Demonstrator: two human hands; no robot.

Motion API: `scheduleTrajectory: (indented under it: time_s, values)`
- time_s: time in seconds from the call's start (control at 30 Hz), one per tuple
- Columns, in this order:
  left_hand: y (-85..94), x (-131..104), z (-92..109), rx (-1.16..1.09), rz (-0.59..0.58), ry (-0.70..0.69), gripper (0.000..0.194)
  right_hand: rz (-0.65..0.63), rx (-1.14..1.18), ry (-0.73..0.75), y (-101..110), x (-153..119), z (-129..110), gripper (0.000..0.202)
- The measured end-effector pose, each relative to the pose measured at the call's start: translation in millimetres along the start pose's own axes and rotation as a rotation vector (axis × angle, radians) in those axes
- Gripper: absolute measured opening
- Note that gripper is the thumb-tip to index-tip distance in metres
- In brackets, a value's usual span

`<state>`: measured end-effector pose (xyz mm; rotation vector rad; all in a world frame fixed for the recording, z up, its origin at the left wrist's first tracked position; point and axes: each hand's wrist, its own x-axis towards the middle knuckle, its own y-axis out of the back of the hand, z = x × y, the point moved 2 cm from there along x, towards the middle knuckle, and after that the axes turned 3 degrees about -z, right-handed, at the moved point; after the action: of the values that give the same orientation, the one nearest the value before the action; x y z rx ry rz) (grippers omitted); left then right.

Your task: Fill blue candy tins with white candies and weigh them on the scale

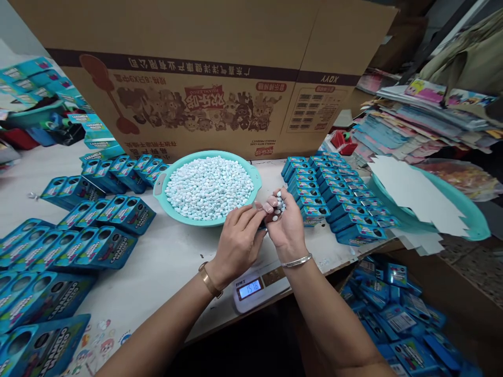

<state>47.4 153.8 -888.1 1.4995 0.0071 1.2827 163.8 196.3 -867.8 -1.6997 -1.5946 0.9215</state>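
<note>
My right hand (pixel 286 222) is cupped, palm up, around several pale blue and white candies (pixel 280 201). Against its fingers, my left hand (pixel 241 238) bends over a small dark object whose shape is mostly hidden between the hands. Just behind and to the left sits a turquoise basin (pixel 157 191) full of the same kind of candies. Below the hands, a white digital scale (pixel 250 289) with a lit display lies at the table's front edge.
Rows of blue boxes (pixel 118 209) stand at the left, more blue boxes (pixel 314 212) at the right. A big cardboard carton (pixel 220 31) rises behind the basin. White card sheets (pixel 416 196) lie over another turquoise basin; loose blue boxes (pixel 401 317) fill a container below right.
</note>
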Motion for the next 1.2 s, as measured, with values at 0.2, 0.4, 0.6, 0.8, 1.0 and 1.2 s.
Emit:
scheduleTrajectory:
  time_s: [0.2, 0.4, 0.6, 0.8, 1.0, 1.2]
  values:
    - [-4.0, 5, 1, 0.03, -0.047, -0.039, 0.04, -0.007, 0.022, 0.012, 2, 3, -3, 0.026]
    - [-6.3, 3, 5, 0.102, -0.069, -0.09, 0.042, -0.052, -0.022, 0.032, -1, 2, 3, 0.028]
    - [-3.3, -2, 0, 0.111, -0.087, -0.046, 0.036, -0.016, 0.018, 0.002, 3, 2, -4, 0.027]
    - [0.3, -4, -3, 0.078, -0.067, -0.002, 0.023, 0.037, 0.118, -0.04, 6, 0, -13, 0.023]
    - [13.5, -8, -9, -0.015, -0.047, 0.069, 0.025, 0.006, 0.361, -0.078, 29, -11, -45, 0.025]
    - [24.6, -17, -18, 0.043, -0.022, 0.115, 0.04, -0.068, 0.364, 0.035, 101, -46, -70, 0.017]
